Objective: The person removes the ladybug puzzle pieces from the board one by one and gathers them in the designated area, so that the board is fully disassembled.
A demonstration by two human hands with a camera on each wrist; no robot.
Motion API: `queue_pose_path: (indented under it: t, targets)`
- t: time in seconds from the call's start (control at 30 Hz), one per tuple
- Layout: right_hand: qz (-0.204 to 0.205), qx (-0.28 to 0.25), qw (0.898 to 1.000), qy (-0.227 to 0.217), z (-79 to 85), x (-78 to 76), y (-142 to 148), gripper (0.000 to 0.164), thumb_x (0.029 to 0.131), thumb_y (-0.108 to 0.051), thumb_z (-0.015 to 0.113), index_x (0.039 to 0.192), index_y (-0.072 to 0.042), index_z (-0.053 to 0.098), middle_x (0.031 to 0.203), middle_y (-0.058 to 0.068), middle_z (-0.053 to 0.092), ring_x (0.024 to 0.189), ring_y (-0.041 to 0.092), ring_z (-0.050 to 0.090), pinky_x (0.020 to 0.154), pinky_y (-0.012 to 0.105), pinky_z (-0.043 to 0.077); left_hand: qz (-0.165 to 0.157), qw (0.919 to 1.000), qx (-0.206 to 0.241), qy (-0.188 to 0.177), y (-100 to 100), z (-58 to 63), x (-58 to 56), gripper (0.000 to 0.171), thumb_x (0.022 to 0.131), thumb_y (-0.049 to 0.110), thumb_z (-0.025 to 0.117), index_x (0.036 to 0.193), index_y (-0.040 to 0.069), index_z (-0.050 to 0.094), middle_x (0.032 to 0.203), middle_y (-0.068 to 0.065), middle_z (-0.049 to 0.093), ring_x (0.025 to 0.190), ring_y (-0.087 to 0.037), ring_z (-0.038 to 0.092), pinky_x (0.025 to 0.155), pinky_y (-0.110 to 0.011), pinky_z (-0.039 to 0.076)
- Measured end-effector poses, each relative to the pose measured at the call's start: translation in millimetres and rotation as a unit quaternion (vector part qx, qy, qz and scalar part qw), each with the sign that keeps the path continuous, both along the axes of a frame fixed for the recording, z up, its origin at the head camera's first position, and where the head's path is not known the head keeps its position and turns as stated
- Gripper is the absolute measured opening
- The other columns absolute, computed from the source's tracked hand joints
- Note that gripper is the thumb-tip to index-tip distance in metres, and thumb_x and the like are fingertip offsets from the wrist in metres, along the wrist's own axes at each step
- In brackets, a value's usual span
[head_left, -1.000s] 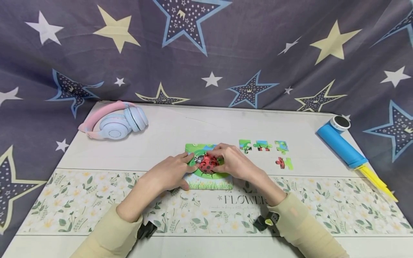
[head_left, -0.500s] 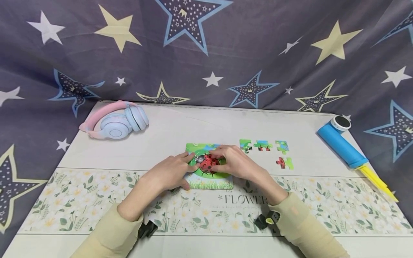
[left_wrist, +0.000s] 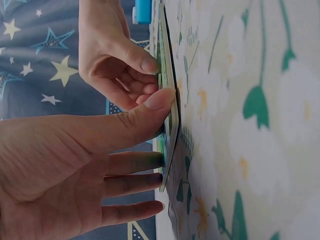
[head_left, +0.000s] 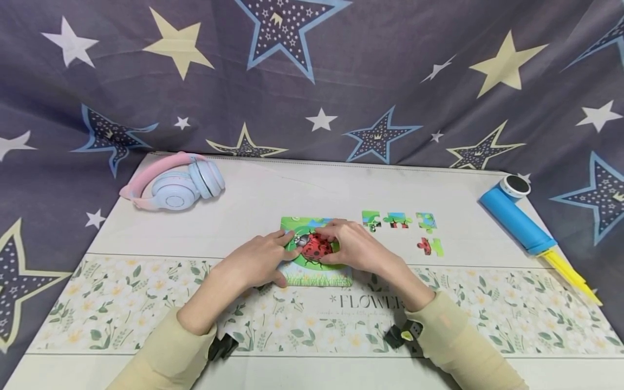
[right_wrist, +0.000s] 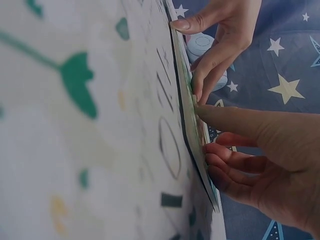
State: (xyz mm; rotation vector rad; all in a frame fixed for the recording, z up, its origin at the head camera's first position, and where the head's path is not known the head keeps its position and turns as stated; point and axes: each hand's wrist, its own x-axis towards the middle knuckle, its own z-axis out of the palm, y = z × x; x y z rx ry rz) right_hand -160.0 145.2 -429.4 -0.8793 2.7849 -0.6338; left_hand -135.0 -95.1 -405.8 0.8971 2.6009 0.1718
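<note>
A ladybug jigsaw puzzle (head_left: 317,276) lies flat in its board on the table in front of me. My left hand (head_left: 258,260) rests over its left side, fingers spread and nearly straight, the thumb on the near edge in the left wrist view. From the right, my right hand (head_left: 358,246) reaches over the puzzle. Its bent fingers and thumb pinch a red ladybug puzzle piece (head_left: 323,246), which sits low within the picture. In the right wrist view the right thumb (right_wrist: 225,117) meets the board's surface, with the other fingers curled beyond it. The puzzle's upper right part is hidden under this hand.
Several loose puzzle pieces (head_left: 398,220) lie right of the board, one ladybug piece (head_left: 429,246) nearer than the others. Pink and blue headphones (head_left: 175,184) are at the back left. A blue tube-shaped object with a yellow end (head_left: 519,219) lies far right. A starry curtain (head_left: 312,81) hangs behind.
My right thumb and fingertips have shifted slightly at the ladybug's right side, the thumb a little lower. The left hand stays in place, and the loose pieces lie as before.
</note>
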Motion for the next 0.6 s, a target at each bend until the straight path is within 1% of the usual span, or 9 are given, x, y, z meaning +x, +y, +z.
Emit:
queue_pose_path:
  t: [0.07, 0.17, 0.3, 0.4, 0.47, 0.6]
  targets:
    - [0.004, 0.001, 1.0, 0.005, -0.8, -0.6, -0.3, 0.063, 0.086, -0.034, 0.084, 0.141, -0.01, 0.065, 0.127, 0.012, 0.071, 0.098, 0.02, 0.07, 0.085, 0.037, 0.061, 0.001, 1.0, 0.0, 0.0, -0.2, 0.3, -0.2, 0.071, 0.083, 0.036, 0.081, 0.147, 0.014, 0.058, 0.167, -0.021, 0.032, 0.155, -0.042, 0.032, 0.119, -0.059, 0.04]
    - [0.005, 0.001, 1.0, 0.006, -1.1, -1.3, -0.6, 0.062, 0.086, -0.03, 0.084, 0.141, -0.009, 0.064, 0.13, 0.014, 0.071, 0.107, 0.024, 0.071, 0.092, 0.041, 0.061, 0.001, 1.0, 0.001, -0.001, -0.1, 0.8, -0.1, 0.071, 0.083, 0.036, 0.081, 0.147, 0.014, 0.058, 0.166, -0.021, 0.033, 0.155, -0.042, 0.032, 0.118, -0.059, 0.04]
    - [0.007, 0.0, 1.0, 0.005, -0.7, -2.0, -1.9, 0.061, 0.086, -0.023, 0.085, 0.141, -0.009, 0.064, 0.128, 0.014, 0.072, 0.106, 0.025, 0.071, 0.091, 0.04, 0.06, 0.0, 1.0, 0.002, -0.001, 0.2, 1.3, 0.3, 0.071, 0.083, 0.036, 0.081, 0.146, 0.014, 0.059, 0.166, -0.022, 0.033, 0.155, -0.042, 0.032, 0.118, -0.059, 0.04]
    - [0.008, 0.002, 1.0, 0.003, -0.6, -2.4, -2.6, 0.06, 0.086, -0.021, 0.084, 0.141, -0.009, 0.064, 0.123, 0.012, 0.072, 0.096, 0.02, 0.069, 0.081, 0.034, 0.059, -0.001, 1.0, 0.002, 0.001, 0.4, 1.4, 0.6, 0.07, 0.083, 0.036, 0.081, 0.146, 0.014, 0.059, 0.166, -0.022, 0.033, 0.154, -0.042, 0.033, 0.117, -0.059, 0.041]
    - [0.007, 0.003, 1.0, 0.001, -0.4, -2.3, -2.8, 0.06, 0.086, -0.021, 0.085, 0.141, -0.01, 0.064, 0.119, 0.01, 0.072, 0.088, 0.018, 0.066, 0.074, 0.03, 0.055, -0.002, 1.0, 0.002, 0.003, 0.4, 1.4, 0.8, 0.07, 0.083, 0.036, 0.081, 0.146, 0.014, 0.059, 0.166, -0.022, 0.034, 0.154, -0.042, 0.034, 0.117, -0.058, 0.042]
    - [0.003, -0.002, 1.0, -0.007, 0.2, -2.3, -2.6, 0.06, 0.085, -0.021, 0.085, 0.141, -0.011, 0.065, 0.113, 0.006, 0.068, 0.081, 0.015, 0.06, 0.066, 0.024, 0.049, -0.004, 1.0, -0.001, 0.007, 0.5, 1.4, 0.6, 0.071, 0.083, 0.036, 0.081, 0.147, 0.015, 0.058, 0.166, -0.022, 0.034, 0.154, -0.042, 0.034, 0.117, -0.058, 0.042]
